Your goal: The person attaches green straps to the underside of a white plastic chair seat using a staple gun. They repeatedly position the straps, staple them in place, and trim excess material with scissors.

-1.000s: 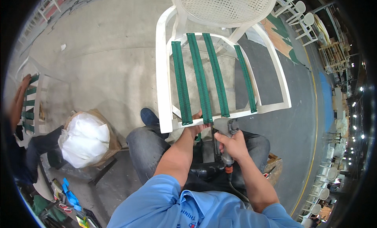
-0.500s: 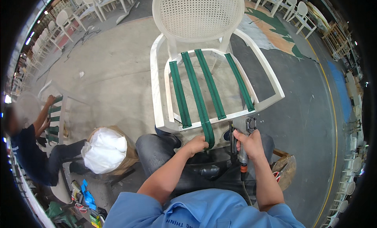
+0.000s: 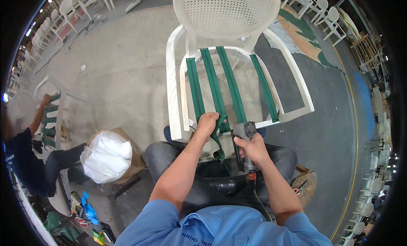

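Observation:
A white armchair frame [image 3: 302, 78] with a woven mesh back [image 3: 227, 12] stands before me. Several green webbing straps [image 3: 230, 78] run from the back to the front of its seat opening. My left hand [image 3: 207, 126] is closed on the loose end of one webbing strap [image 3: 217, 142], which folds over at the front rail and dangles toward my lap. In my right hand [image 3: 256, 149] is a grey air stapler [image 3: 245, 130], gripped by its handle, its head close to the front rail beside that strap. An orange-collared hose [image 3: 253, 182] trails down from it.
At the left, a co-worker [image 3: 29, 152] handles another strapped chair frame [image 3: 59, 114]. A bag with white lining [image 3: 108, 157] stands by my left knee. Scissors [image 3: 81, 222] and small tools lie lower left. A wooden stool [image 3: 307, 188] is at my right.
My left hand has moved up and forward, folding the strap's end back over the front rail. My right hand has brought the stapler left, nearer to that strap.

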`<state>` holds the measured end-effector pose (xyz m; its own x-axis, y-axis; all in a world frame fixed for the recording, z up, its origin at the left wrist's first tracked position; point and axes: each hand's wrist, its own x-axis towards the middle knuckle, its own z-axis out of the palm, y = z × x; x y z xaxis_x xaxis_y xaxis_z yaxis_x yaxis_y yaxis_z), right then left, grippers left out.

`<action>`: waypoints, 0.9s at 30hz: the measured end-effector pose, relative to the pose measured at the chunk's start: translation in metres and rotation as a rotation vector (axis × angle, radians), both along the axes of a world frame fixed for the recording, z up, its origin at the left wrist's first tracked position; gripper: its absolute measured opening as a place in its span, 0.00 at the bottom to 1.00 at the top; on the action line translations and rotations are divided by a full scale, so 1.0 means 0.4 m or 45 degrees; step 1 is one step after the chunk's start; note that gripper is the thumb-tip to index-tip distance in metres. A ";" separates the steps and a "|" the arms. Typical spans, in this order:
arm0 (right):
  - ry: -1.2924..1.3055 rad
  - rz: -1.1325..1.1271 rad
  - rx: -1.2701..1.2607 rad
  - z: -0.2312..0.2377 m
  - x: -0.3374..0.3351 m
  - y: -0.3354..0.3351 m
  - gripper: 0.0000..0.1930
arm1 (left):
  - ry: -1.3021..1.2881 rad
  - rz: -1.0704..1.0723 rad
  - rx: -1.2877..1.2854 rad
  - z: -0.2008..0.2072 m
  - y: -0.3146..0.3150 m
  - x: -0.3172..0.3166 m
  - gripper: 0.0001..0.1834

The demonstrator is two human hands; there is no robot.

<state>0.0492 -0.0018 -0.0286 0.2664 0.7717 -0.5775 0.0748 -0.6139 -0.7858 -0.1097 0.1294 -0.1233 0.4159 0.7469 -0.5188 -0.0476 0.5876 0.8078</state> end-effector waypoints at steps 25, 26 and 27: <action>-0.122 0.098 -0.087 -0.014 -0.084 0.043 0.13 | -0.050 0.014 -0.214 0.018 0.038 -0.012 0.16; -0.139 0.111 -0.081 -0.020 -0.086 0.038 0.13 | -0.054 0.007 -0.216 0.018 0.030 -0.011 0.16; -0.156 0.122 -0.075 -0.029 -0.087 0.035 0.13 | -0.055 0.013 -0.227 0.020 0.025 -0.009 0.16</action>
<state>0.0144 0.0124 -0.0402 0.2642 0.7626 -0.5904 0.2283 -0.6442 -0.7300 -0.1133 0.1394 -0.1155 0.4333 0.6491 -0.6252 -0.0868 0.7205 0.6880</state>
